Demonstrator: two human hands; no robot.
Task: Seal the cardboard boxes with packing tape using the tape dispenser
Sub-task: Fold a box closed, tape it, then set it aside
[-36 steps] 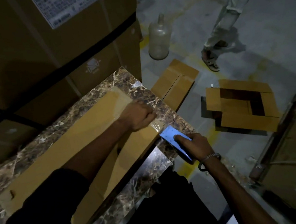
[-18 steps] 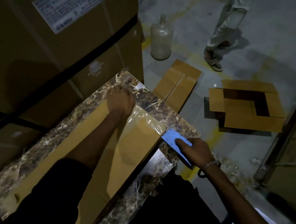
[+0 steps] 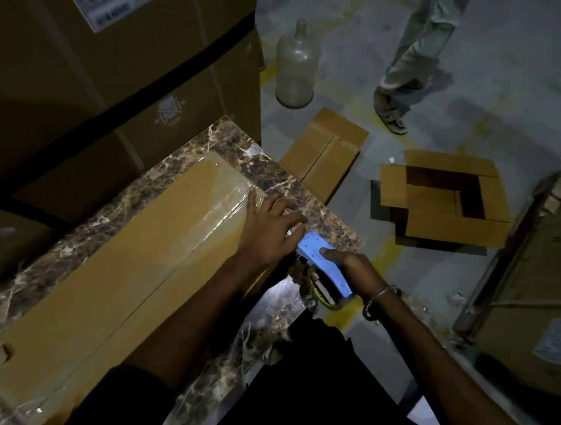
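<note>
A long flat cardboard box (image 3: 108,283) lies on a brown marble table (image 3: 262,176). Clear packing tape (image 3: 216,201) covers its right end. My left hand (image 3: 270,227) rests with fingers spread at that end of the box, by the table's right edge, its fingertips close to the blue tape dispenser (image 3: 325,263). My right hand (image 3: 353,270) grips the dispenser just off the table's corner. The tape roll shows dimly beneath the blue plate.
Large strapped cartons (image 3: 95,79) stand behind the table. On the floor lie a taped flat box (image 3: 324,149), an open box (image 3: 442,196) and a big plastic bottle (image 3: 296,67). A person's leg and sandalled foot (image 3: 393,112) are at the upper right. Another carton (image 3: 550,289) stands at right.
My left hand moved from the far corner of the box back toward the near right end, beside the dispenser. The right hand with the dispenser stayed about where it was.
</note>
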